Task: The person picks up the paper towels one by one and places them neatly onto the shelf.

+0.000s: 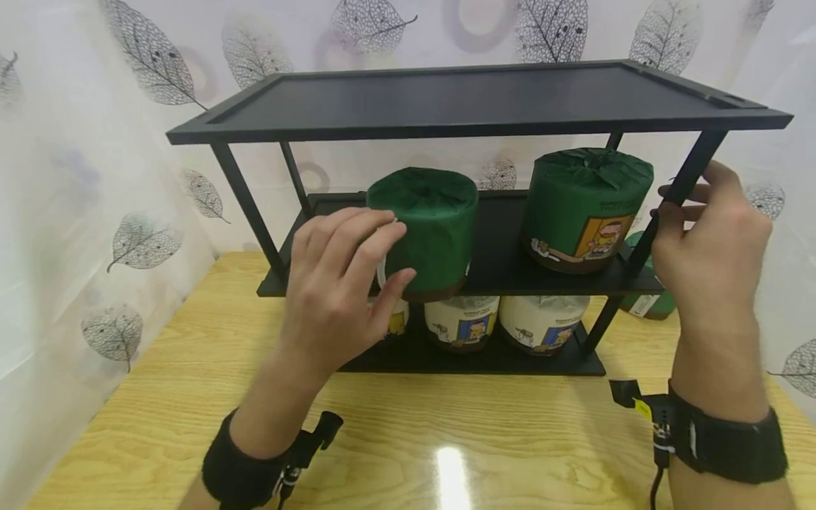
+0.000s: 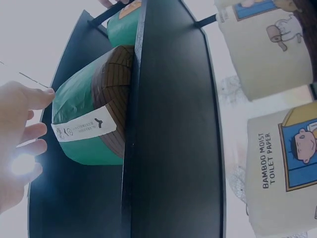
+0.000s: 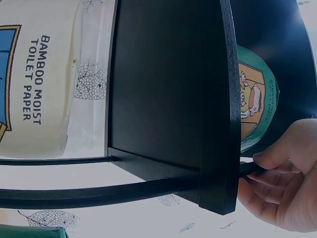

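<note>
A green-wrapped toilet paper roll [image 1: 440,234] stands on the middle board of a black rack [image 1: 446,106], slightly over its front edge. My left hand [image 1: 338,276] is at this roll's left side, fingers loosely bent, the fingertips right by its wrapper. From the left wrist view, a white label strip [image 2: 84,125] shows on the roll [image 2: 77,101]. My right hand [image 1: 717,227] grips the rack's front right post [image 1: 691,166], thumb and fingers around it. Just left of that post sits a second green roll [image 1: 576,205] with a cartoon picture.
Three cream-wrapped toilet paper rolls [image 1: 542,319] stand on the rack's bottom board [image 1: 446,363]. Another green roll [image 1: 650,306] is on the wooden table [image 1: 382,439], behind the rack's right side. A leaf-patterned curtain [image 1: 146,177] hangs behind.
</note>
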`<action>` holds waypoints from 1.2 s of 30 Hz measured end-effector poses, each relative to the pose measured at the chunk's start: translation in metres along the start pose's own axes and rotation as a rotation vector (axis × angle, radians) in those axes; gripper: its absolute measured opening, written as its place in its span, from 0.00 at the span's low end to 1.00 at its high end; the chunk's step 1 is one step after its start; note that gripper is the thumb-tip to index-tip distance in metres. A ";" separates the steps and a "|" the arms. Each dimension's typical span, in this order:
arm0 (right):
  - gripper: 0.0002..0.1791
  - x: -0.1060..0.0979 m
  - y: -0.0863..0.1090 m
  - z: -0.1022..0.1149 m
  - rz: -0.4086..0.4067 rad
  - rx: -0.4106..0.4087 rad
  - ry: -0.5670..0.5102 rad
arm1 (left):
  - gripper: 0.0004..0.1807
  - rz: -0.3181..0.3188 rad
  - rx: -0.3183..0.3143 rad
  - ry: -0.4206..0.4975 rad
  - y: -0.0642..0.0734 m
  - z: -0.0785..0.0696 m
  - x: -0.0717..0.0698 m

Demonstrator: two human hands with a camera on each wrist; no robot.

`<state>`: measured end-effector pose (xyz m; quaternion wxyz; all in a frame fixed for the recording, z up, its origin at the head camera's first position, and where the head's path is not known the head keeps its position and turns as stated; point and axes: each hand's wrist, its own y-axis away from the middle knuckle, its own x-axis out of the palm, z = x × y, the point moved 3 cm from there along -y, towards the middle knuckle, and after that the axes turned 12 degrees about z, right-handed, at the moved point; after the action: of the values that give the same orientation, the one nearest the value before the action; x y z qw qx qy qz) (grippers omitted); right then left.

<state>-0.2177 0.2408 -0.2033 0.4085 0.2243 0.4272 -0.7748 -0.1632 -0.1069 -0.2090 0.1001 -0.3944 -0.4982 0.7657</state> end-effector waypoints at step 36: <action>0.27 0.002 0.000 0.000 0.006 0.011 0.006 | 0.06 0.528 -0.204 0.145 0.013 0.014 0.012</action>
<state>-0.2188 0.2400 -0.2043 0.4081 0.2301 0.4236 -0.7752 -0.1780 -0.1165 -0.2228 -0.1074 -0.5721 -0.4441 0.6811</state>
